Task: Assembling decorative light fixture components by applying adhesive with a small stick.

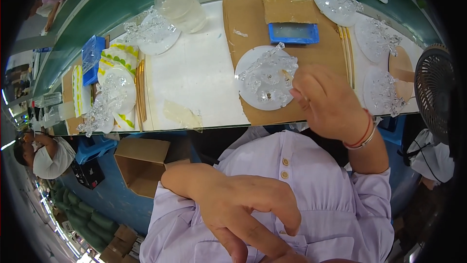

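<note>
My right hand (pixel 321 98) is closed in a pinch over the right side of a round white plate (pixel 250 98). Clear, glass-like pieces (pixel 269 76) with small dark spots lie on this plate. A small tan tip shows by the fingers; I cannot make out what it belongs to. Away from the table, my left hand (pixel 248 209) hangs in front of my body with its fingers apart, and I see nothing in it. Behind the plate sits a blue tray (pixel 293 33), partly covered by a piece of cardboard (pixel 286 0).
More white plates with clear pieces (pixel 152 32) stand left and right. Thin gold sticks (pixel 140 90) lie at the left, others (pixel 347 56) at the right. A capped clear bottle (pixel 180 8) stands at the back. A black fan (pixel 434 88) is at the right edge.
</note>
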Available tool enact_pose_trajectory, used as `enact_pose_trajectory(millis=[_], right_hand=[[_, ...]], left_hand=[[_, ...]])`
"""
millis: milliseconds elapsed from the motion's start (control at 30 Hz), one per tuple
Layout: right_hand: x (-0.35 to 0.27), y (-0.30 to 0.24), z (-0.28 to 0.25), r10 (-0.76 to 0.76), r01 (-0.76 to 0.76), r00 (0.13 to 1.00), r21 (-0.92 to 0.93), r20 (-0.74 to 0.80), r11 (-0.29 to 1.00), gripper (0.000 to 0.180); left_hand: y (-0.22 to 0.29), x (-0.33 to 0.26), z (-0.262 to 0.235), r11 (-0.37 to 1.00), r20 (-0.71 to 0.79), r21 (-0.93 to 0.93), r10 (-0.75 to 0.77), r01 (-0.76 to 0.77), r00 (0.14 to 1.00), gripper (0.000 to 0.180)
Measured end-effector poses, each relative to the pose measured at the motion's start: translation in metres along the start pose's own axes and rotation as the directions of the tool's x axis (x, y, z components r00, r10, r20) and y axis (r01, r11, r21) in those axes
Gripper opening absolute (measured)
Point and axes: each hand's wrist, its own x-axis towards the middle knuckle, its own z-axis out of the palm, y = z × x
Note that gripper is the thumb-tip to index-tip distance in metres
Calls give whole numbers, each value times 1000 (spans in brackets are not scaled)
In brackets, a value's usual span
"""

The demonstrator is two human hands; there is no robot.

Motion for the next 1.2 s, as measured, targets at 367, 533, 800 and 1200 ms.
enact_pose_trajectory(millis=[367,533,800,1200], right_hand=[[-4,4,-13,-92,57,963,143,253,988,21],[-22,6,-6,-130,106,982,169,138,980,21],[-36,16,14,-29,35,999,289,-25,957,15],[-13,8,11,-6,11,1000,174,-28,985,12]], left_hand=[[6,-12,-8,999,-47,-5,41,-42,998,34],[5,-15,-7,996,-31,-78,32,-34,999,33],[2,-13,-6,996,-16,-89,21,-23,1000,34],[19,-6,-41,249,-370,896,-42,368,928,27]])
